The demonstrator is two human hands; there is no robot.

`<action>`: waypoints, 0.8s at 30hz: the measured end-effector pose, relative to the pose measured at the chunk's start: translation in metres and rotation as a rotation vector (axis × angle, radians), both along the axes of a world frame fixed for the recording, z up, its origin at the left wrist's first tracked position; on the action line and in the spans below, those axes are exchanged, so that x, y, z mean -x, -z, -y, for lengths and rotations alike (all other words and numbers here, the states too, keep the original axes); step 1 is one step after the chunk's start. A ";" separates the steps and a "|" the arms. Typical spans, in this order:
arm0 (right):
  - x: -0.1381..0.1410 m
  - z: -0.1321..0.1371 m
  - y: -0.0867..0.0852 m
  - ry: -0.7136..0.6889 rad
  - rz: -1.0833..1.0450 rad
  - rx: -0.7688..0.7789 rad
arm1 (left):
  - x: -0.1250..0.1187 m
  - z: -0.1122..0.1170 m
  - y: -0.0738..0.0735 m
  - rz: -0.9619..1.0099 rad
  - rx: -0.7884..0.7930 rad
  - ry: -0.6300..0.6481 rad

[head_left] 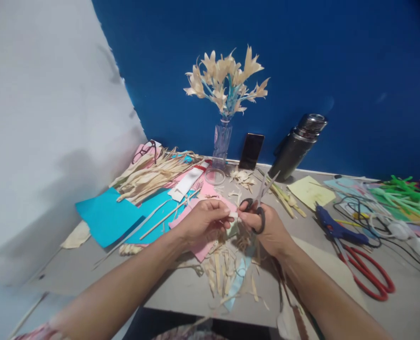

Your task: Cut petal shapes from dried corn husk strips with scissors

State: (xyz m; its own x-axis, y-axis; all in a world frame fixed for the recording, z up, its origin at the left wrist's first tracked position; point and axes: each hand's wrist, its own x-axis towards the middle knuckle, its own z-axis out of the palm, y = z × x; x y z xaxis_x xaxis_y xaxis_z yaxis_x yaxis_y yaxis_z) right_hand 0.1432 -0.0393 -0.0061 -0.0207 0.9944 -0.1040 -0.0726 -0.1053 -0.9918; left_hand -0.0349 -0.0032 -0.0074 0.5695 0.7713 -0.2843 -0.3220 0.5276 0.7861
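Observation:
My left hand is closed in a pinch on a small pale strip of husk above the table. My right hand meets it at the same strip and has black-handled scissors hooked on its fingers, blades pointing up and away. Below both hands lies a heap of cut husk scraps and a light blue paper strip. What the right fingertips pinch is too small to make out beyond the strip.
A clear vase of husk flowers stands at the back, with a phone and a dark flask beside it. Husks and coloured paper lie left. A blue glue gun, red scissors, cables and green stems lie right.

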 end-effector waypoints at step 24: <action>0.009 0.008 0.012 -0.448 0.142 0.004 | 0.009 -0.010 -0.009 0.101 -0.024 -0.187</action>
State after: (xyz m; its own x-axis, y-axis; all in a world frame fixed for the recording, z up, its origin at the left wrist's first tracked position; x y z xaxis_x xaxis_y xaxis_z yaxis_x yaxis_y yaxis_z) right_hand 0.1347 -0.0473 -0.0185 -0.4329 0.8904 -0.1404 0.1176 -0.0987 -0.9881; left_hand -0.0442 0.0064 0.0017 0.4407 0.8718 -0.2140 -0.4898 0.4333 0.7565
